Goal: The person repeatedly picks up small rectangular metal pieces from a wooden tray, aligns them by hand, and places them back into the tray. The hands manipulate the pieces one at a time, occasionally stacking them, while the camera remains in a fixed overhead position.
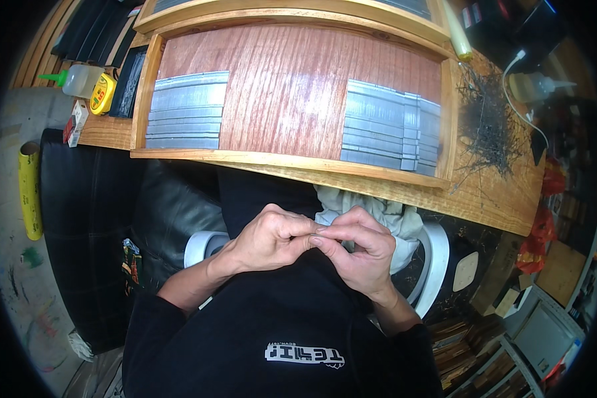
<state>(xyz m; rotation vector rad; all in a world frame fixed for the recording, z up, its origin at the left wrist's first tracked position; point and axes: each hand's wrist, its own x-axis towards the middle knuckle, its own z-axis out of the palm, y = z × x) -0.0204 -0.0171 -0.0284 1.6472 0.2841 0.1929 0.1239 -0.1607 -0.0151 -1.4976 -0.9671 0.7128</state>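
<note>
My left hand (272, 240) and my right hand (363, 249) meet in front of my chest, away from the table. Their fingertips are pinched and pressed together. Anything between them is too small or too hidden to make out. Beyond my hands, a shallow wooden tray (292, 158) rests on the table. Inside it lie a stack of grey metallic strips (184, 113) at the left and more grey strips (381, 126) at the right, with bare reddish wood between the two groups.
A tangled heap of thin dark wire-like pieces (487, 123) covers the table's right end. A green-tipped bottle (83, 81) and a yellow container (102, 94) stand left of the tray. White cloth (398, 225) hangs by a white chair arm (434, 262). Another bottle (530, 87) lies far right.
</note>
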